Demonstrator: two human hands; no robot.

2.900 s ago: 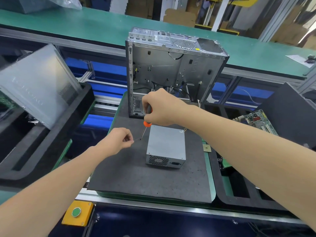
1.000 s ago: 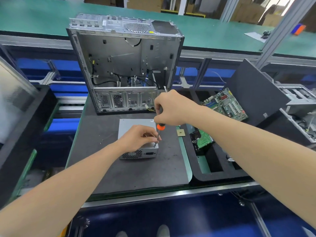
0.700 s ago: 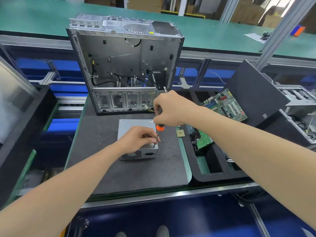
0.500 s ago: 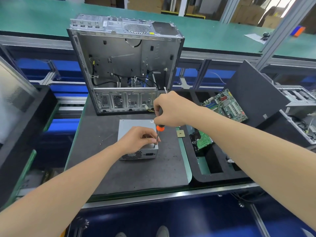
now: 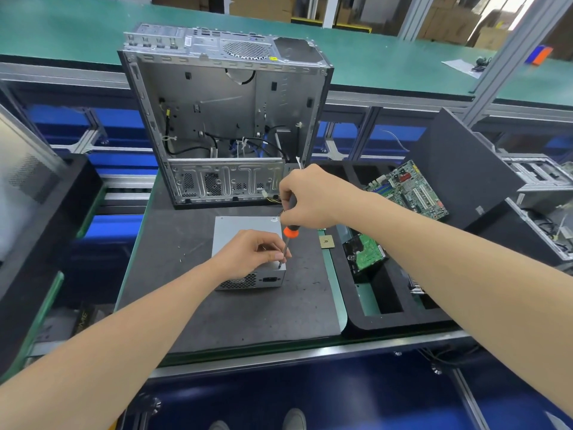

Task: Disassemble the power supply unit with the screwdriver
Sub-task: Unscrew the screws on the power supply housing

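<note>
Power supply unit (image 5: pixel 232 231): a grey sheet-metal box lying flat on the dark mat (image 5: pixel 186 280), in front of the opened computer case (image 5: pixel 223 119) and apart from it, with its vented and socketed face towards the person.

The right hand (image 5: pixel 310 198) is closed in a fist round the black handle of the screwdriver (image 5: pixel 290 233). The tool stands nearly upright, and its tip meets the top of the unit at the near right corner. The left hand (image 5: pixel 251 254) rests on the lid, fingers curled, with thumb and forefinger pinching the shaft just above the tip. The screw itself is hidden beneath them.

Handling, as a judgement: the box looks rigid and fairly heavy, so it should sit firm on the mat under downward pressure. Its painted steel is smooth and may slide if pushed sideways. The best hold is flat on the lid or across the two plain side walls, not on the perforated grille. The screws are small and easily lost on the dark surface.

Surroundings: a small square chip (image 5: pixel 326 242) lies just right of the mat. Beyond it, a black foam tray (image 5: pixel 387 325) holds a hard drive (image 5: pixel 366 254), and a motherboard (image 5: pixel 409 190) lies further back. A case side panel (image 5: pixel 24 181) leans at far left.

Obstruction: the case stands close behind the right hand, limiting room there. The left fingers crowd the screw head.
</note>
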